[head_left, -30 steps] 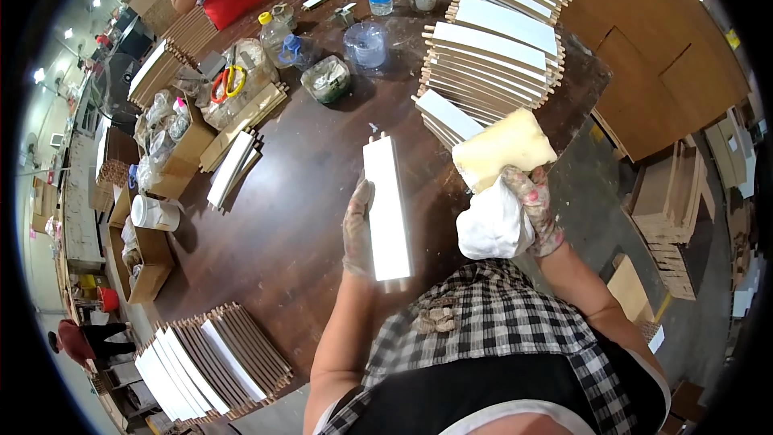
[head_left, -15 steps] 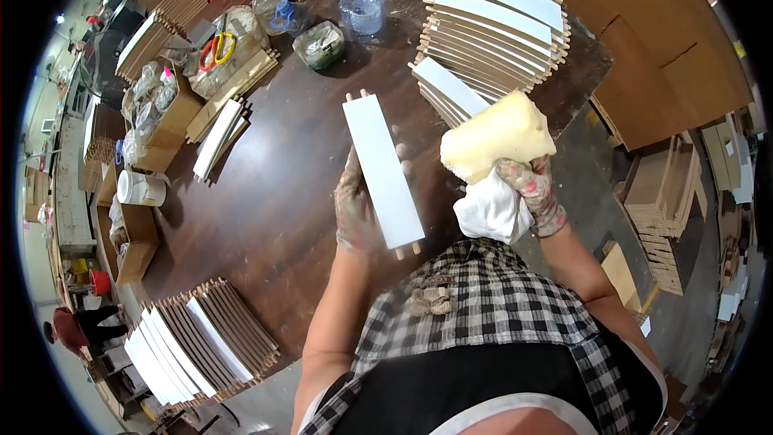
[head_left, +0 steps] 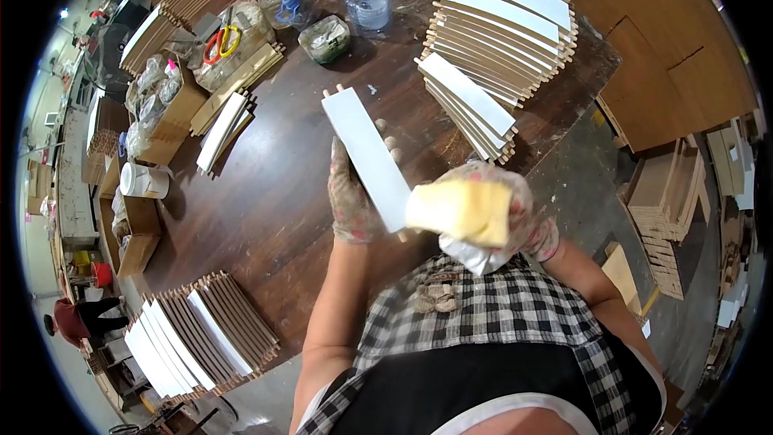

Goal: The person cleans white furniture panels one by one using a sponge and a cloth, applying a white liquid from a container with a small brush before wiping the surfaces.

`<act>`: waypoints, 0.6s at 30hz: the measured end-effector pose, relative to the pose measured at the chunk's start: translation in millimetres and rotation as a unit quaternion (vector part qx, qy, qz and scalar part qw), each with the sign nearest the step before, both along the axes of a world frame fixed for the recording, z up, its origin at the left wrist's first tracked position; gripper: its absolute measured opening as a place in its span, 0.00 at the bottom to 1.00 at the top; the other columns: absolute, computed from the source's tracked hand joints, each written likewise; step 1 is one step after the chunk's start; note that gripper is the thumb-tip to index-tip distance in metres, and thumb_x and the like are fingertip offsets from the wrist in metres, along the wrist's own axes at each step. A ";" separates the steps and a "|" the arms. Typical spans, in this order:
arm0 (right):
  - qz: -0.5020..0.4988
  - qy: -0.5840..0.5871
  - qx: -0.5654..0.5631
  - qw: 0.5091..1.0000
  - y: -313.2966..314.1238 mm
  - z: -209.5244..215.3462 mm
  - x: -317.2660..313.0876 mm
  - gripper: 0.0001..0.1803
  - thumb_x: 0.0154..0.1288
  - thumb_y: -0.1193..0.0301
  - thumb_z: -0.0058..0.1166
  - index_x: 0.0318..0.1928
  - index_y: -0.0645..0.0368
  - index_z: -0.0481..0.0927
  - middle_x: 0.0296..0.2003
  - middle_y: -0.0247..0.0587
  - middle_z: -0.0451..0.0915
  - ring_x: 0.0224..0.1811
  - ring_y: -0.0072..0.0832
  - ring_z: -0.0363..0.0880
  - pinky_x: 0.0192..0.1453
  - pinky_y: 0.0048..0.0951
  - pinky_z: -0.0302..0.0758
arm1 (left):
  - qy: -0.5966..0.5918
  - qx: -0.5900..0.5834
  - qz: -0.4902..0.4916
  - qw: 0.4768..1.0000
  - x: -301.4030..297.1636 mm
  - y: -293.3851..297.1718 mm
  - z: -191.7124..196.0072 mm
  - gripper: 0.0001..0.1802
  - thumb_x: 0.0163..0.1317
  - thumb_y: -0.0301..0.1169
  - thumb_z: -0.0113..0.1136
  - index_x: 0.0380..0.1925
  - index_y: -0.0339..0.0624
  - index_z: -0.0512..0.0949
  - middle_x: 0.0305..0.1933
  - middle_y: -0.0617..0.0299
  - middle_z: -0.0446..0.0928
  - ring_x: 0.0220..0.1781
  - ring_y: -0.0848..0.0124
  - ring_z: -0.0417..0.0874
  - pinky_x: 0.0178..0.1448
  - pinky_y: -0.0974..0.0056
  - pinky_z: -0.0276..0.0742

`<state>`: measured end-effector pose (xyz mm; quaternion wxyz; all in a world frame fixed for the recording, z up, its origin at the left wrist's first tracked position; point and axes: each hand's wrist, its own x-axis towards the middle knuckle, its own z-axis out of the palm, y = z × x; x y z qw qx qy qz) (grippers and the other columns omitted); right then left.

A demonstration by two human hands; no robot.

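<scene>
My left hand, in a worn patterned glove, grips a long white-faced wooden slat with dowel pegs at its far end, held above the dark wooden table. My right hand, gloved too, holds a yellow sponge block with a white rag under it. The sponge rests against the near end of the slat.
A fanned stack of white slats lies at the right of the table. Another fanned stack sits at the near left edge. Jars, a plastic tub, scissors and boxes crowd the far left. A person in red stands at the left rim.
The right hand with the sponge has come down from beside the slat stack onto the near end of the slat. The left hand has tilted the slat's far end leftwards.
</scene>
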<state>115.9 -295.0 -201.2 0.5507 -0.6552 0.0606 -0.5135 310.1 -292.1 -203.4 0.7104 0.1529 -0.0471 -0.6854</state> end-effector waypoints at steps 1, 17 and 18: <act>0.024 0.058 0.034 0.997 3.7 9.8 -1.4 0.37 0.52 0.57 0.65 0.59 0.59 0.67 0.50 0.45 0.77 0.50 0.33 0.79 0.53 0.37 0.80 | 0.000 0.000 0.002 1.000 0.4 0.4 2.1 0.23 0.68 0.45 0.47 0.56 0.42 0.67 0.47 0.54 0.75 0.39 0.64 0.79 0.41 0.62 0.81; -0.097 0.256 -0.200 0.941 16.1 51.9 8.6 0.32 0.48 0.59 0.68 0.52 0.60 0.74 0.48 0.44 0.78 0.48 0.38 0.80 0.51 0.35 0.78 | -0.073 0.003 0.299 0.952 -2.5 -9.7 41.0 0.25 0.70 0.46 0.43 0.55 0.37 0.65 0.50 0.50 0.71 0.40 0.62 0.74 0.43 0.60 0.79; -0.104 0.286 -0.214 0.928 16.8 47.5 9.6 0.32 0.48 0.57 0.68 0.52 0.60 0.74 0.48 0.44 0.78 0.48 0.38 0.80 0.51 0.34 0.78 | -0.073 0.001 0.297 0.952 -2.6 -10.0 41.5 0.25 0.70 0.46 0.43 0.55 0.37 0.65 0.50 0.50 0.71 0.40 0.62 0.74 0.43 0.60 0.79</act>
